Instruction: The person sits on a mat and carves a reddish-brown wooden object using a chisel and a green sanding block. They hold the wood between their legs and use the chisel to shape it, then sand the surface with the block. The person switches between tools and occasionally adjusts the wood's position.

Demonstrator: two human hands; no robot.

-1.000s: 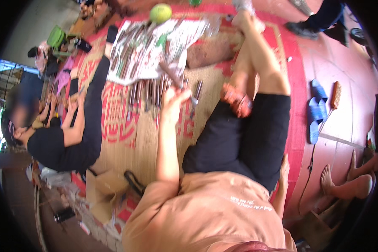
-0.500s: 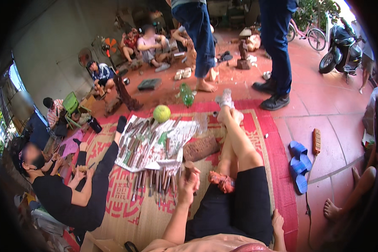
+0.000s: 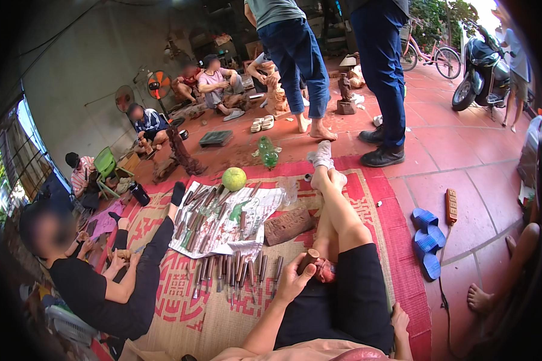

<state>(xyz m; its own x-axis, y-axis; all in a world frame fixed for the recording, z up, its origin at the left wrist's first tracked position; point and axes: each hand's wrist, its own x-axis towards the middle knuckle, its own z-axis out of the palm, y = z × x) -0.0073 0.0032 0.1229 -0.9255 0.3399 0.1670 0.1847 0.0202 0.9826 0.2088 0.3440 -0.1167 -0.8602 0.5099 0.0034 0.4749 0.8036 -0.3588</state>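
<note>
1. Your left hand (image 3: 292,281) is wrapped around a brown wooden cylinder (image 3: 309,259), thumb along its near side; the piece stands tilted at lower centre of the frame, round flat end up.
2. Your right hand (image 3: 399,317) is at lower right, beside your thigh; you seem to have nothing in it, but I cannot tell how its fingers are curled.
3. Expect the cylinder to be rigid, solid and fairly weighty for its length, and hard to damage. Its smooth round side could roll or slip in a damp palm, so hold it around the middle and leave the end face free.
4. Just beyond it, at your lap, is an orange-red carved piece (image 3: 326,271), lumpy and partly hidden. Any thin carved parts would likely be fragile; cup it by its bulk.
5. To the left lie chisels (image 3: 242,271) in a row, with slim dark handles and metal blades pointing towards you. Take them by the handles; the tips are probably sharp.
6. Above them, a printed paper sheet (image 3: 270,200), thin and creased, bears more tools. The reddish-brown block (image 3: 289,226) beside it looks rough, dense and stiff.
7. Beneath everything, the woven mat (image 3: 214,320) is straw-coloured with red patterning.
</note>
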